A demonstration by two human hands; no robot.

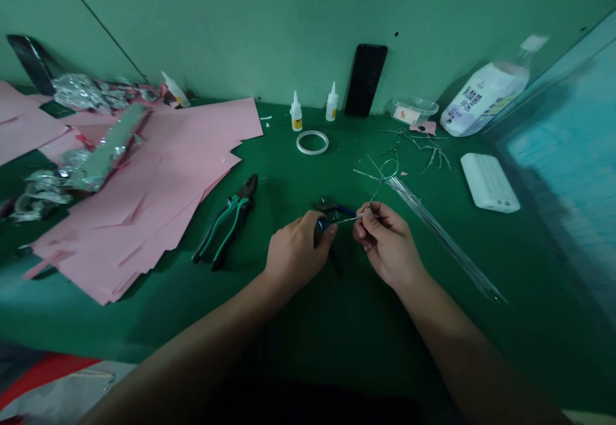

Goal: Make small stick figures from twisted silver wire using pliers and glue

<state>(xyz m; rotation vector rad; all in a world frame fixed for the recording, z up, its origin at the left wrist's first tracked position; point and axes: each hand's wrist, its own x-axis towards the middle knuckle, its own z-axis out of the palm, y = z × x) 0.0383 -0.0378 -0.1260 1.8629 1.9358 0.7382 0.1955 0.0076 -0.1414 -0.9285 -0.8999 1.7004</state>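
Observation:
My right hand (387, 242) is closed, pinching a thin twisted silver wire (376, 190) between thumb and fingers. From there the wire rises to a loop with loose ends, and a short length runs left to my left hand (298, 248), whose thumb and fingers close on its end. A small dark-blue part shows by the left fingers; I cannot make out whether it is held. Just behind the hands lies a small dark tool with a blue handle (344, 208), partly hidden. A bundle of straight silver wires (443, 235) lies right of my right hand.
Green-handled pliers (228, 219) lie left, beside stacked pink paper (158, 174). Behind stand two glue bottles (297, 113), a tape roll (312, 143) and a black phone (366, 80). Twisted wire branches (436, 149), a plastic tub (414, 110), a drink bottle (486, 97) and a white block (489, 182) are right.

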